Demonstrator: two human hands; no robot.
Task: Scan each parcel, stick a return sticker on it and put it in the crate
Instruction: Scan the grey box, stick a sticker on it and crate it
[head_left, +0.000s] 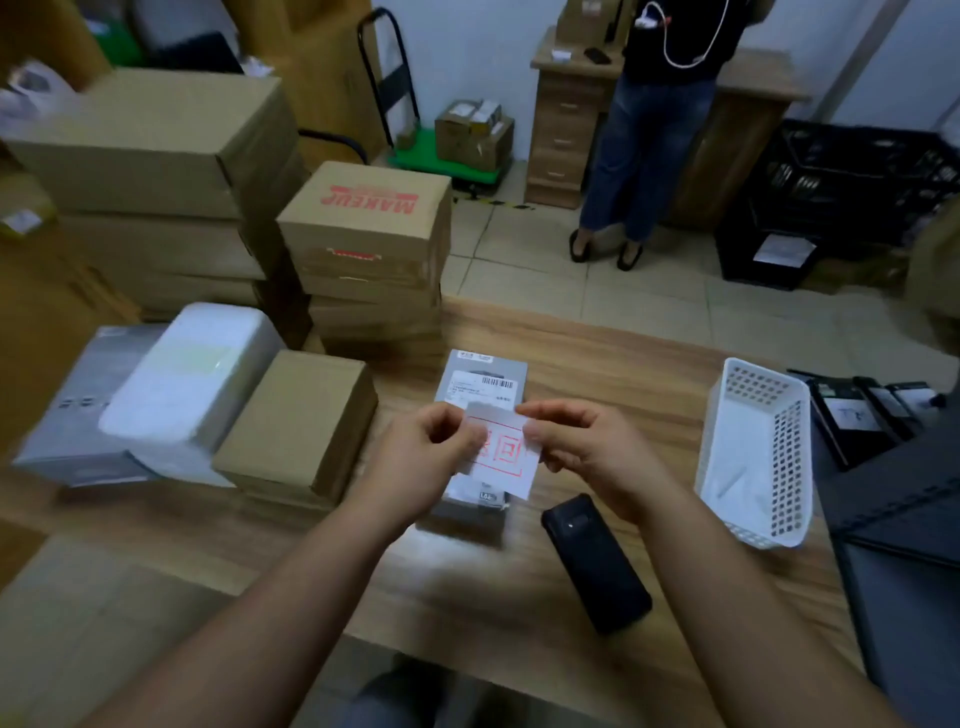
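Note:
A white return sticker (506, 457) with red printed characters is held above a small grey parcel (480, 376) that lies on the wooden table (597, 374) with its barcode label showing. My left hand (426, 452) pinches the sticker's left edge and my right hand (576, 441) pinches its upper right corner. A black handheld scanner (597, 564) lies flat on the table just right of the parcel. A dark crate (904, 519) sits at the table's right edge, only partly in view.
Left of the parcel lie a brown carton (301, 426), a white padded parcel (192, 379) and a grey box (78, 410). A white perforated basket (758, 452) stands at the right. Stacked cartons (363, 249) rise behind the table. A person (654, 130) stands by a far desk.

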